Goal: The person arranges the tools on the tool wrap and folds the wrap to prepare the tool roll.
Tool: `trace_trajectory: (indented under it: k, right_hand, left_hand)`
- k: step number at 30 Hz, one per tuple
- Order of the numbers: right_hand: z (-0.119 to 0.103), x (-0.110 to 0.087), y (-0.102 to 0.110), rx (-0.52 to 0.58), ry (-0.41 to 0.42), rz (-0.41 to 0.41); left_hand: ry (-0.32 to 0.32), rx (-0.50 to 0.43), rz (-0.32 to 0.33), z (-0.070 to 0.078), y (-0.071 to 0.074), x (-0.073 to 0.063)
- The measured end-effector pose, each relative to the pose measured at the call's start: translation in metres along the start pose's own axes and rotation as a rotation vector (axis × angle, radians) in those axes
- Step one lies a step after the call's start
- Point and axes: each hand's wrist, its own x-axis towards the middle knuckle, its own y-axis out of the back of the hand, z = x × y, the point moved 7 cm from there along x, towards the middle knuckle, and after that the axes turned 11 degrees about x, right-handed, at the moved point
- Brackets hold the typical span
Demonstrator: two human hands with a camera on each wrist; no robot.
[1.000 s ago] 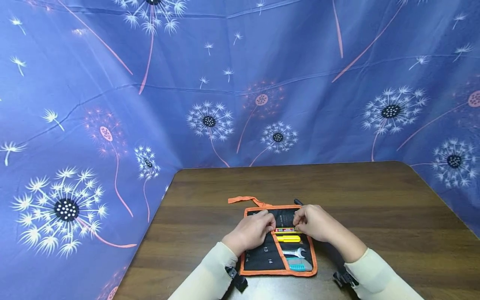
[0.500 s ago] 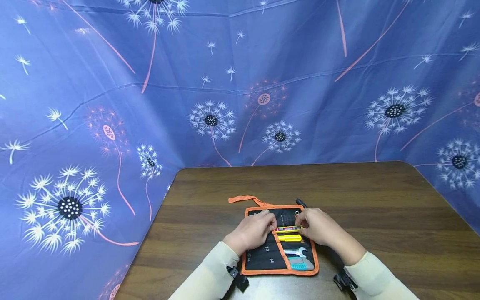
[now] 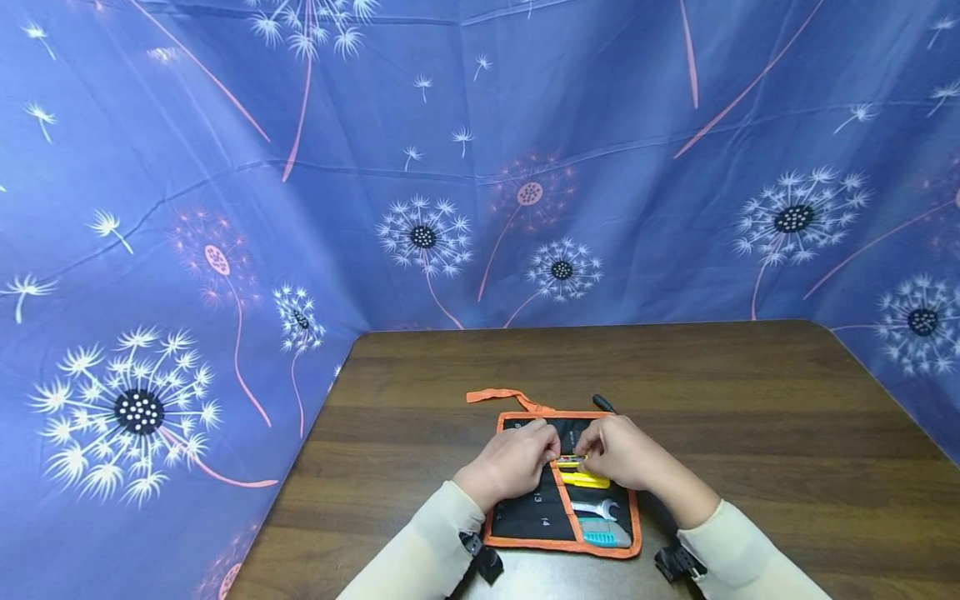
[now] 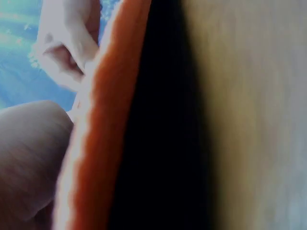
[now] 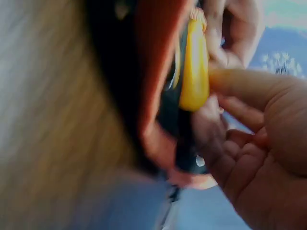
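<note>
A black tool roll (image 3: 525, 521) with orange trim lies unrolled on the table in the head view. My left hand (image 3: 513, 462) pinches the orange pocket edge near its top. My right hand (image 3: 611, 450) pinches a slim yellow-and-red pen-like tool (image 3: 567, 461) whose left end is at that pocket; the fingers cover its right end. Just below are a yellow handle (image 3: 587, 480), an open-ended wrench (image 3: 600, 508) and a turquoise-and-grey utility knife (image 3: 606, 533), all sitting in pockets. In the right wrist view, the thumb is close against the yellow handle (image 5: 195, 72).
An orange tie strap (image 3: 502, 394) trails from the roll's far edge. A black-handled tool (image 3: 602, 402) shows behind the right hand, its other end hidden. Brown wood table (image 3: 420, 367) surrounds the roll, with a blue dandelion-print cloth (image 3: 480, 167) behind it.
My right hand has moved left toward the left hand, and less of the pen-like tool shows between them. The left hand keeps its hold on the pocket edge.
</note>
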Motion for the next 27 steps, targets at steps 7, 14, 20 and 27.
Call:
trace_trajectory:
  k: [7, 14, 20, 27]
  right_hand:
    - [-0.003, 0.005, -0.008, -0.012, -0.040, 0.021]
    - [-0.008, 0.007, -0.017, -0.006, 0.031, -0.001]
    - [-0.008, 0.008, -0.019, 0.011, 0.027, 0.006]
    - [-0.002, 0.003, -0.016, 0.048, -0.014, 0.009]
  left_hand:
    - [0.013, -0.010, 0.005, 0.000, -0.001, 0.001]
    - [0.006, -0.001, 0.027, 0.001, -0.002, -0.001]
    - [0.008, 0.003, 0.032, 0.002, -0.001, -0.002]
    - [0.008, -0.010, 0.023, 0.000, -0.003, -0.002]
